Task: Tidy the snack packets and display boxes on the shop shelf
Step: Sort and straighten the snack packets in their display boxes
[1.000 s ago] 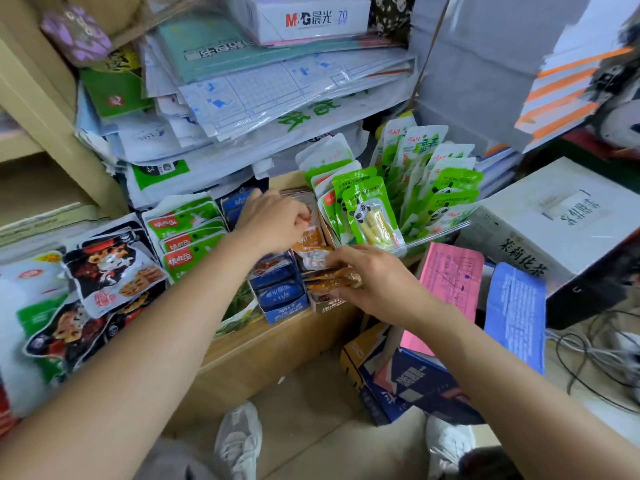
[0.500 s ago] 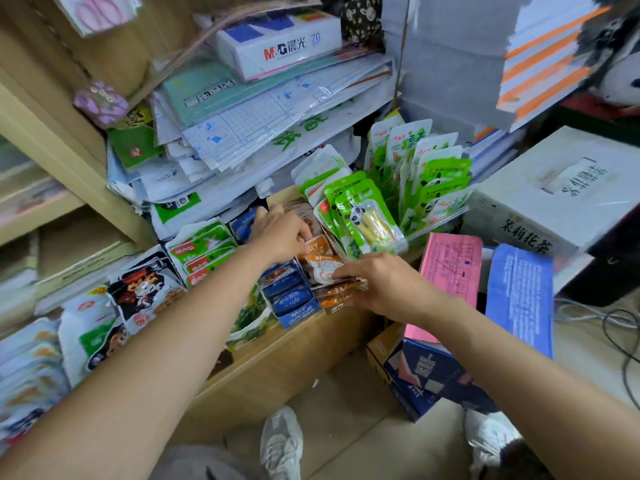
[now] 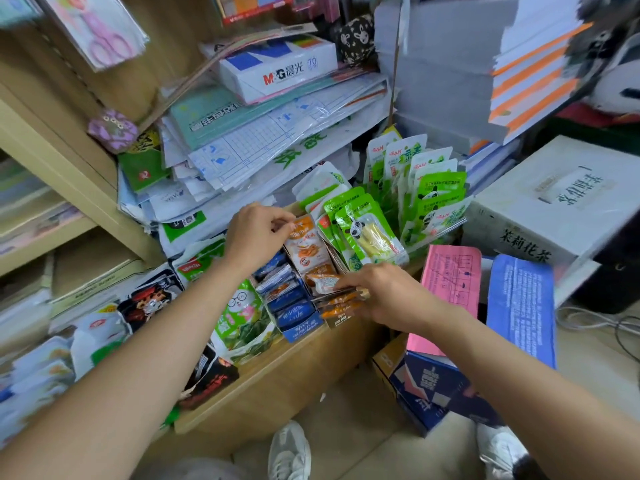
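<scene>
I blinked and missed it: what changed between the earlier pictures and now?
The left hand lifted off the packets it covered and now pinches the top edge of an orange packet, standing it upright. The right hand stays holding the front orange packets. The blue display box and green panda packets have not moved.

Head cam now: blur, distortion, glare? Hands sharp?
Head view: the wide-angle lens bends the wooden shelf edge; the left border and top-right paper stack are blurred; the centre is sharp, left hand pinching an orange packet, right hand gripping the front packets; soft light, no glare.
</scene>
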{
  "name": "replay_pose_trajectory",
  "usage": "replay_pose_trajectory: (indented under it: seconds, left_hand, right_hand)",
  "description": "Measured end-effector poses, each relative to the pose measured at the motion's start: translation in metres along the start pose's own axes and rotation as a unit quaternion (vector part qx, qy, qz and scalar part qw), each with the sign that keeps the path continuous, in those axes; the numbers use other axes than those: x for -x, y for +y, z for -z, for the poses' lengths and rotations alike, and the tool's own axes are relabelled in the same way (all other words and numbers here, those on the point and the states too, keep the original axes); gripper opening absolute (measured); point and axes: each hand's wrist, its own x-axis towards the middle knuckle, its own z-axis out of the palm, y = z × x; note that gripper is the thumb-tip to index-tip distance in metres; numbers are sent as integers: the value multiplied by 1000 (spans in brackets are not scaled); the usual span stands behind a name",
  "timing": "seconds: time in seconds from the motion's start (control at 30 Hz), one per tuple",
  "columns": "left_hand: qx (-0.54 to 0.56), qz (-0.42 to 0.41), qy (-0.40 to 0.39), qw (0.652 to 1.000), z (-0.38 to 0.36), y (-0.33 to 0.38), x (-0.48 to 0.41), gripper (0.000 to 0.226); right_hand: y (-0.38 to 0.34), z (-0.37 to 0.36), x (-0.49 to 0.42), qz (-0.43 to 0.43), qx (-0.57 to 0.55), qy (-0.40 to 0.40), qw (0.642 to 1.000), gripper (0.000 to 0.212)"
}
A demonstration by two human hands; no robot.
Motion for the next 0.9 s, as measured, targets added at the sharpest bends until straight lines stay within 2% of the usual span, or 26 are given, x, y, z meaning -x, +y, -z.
replay_pose_trajectory:
  seconds: [0.2, 0.27, 0.33, 0.5, 0.57, 0.67, 0.8, 0.9]
  left_hand:
    - [22, -78, 100, 992, -1, -1, 17, 11]
    - [16, -60, 66, 996, -3, -5, 18, 12]
    - [-18, -33, -5, 999, -9, -8, 17, 14]
    - [-125, -50, -103, 986, -21, -9, 16, 25]
    - [-116, -34, -102, 987, -20, -7, 15, 24]
    - [-76, -23, -44, 996, -16, -7, 14, 20]
    - [-133, -25, -60, 989, -20, -12, 14, 45]
    - [-141, -8, -68, 988, -23, -13, 13, 52]
  right_hand:
    - [-2, -1, -3, 0, 5, 5, 1000, 46]
    - [-2, -2, -4, -4, 7, 7, 1000, 45]
    - [-2, -2, -5, -12, 7, 8, 1000, 43]
    - [-4, -2, -7, -18, 7, 21, 1000, 44]
    - [-3, -3, -10, -23, 4, 27, 999, 45]
    - [-3, -5, -17, -29, 6, 31, 999, 48]
    - [-3, -9, -26, -32, 2, 32, 999, 45]
    - [-1, -12, -31, -40, -16, 29, 999, 43]
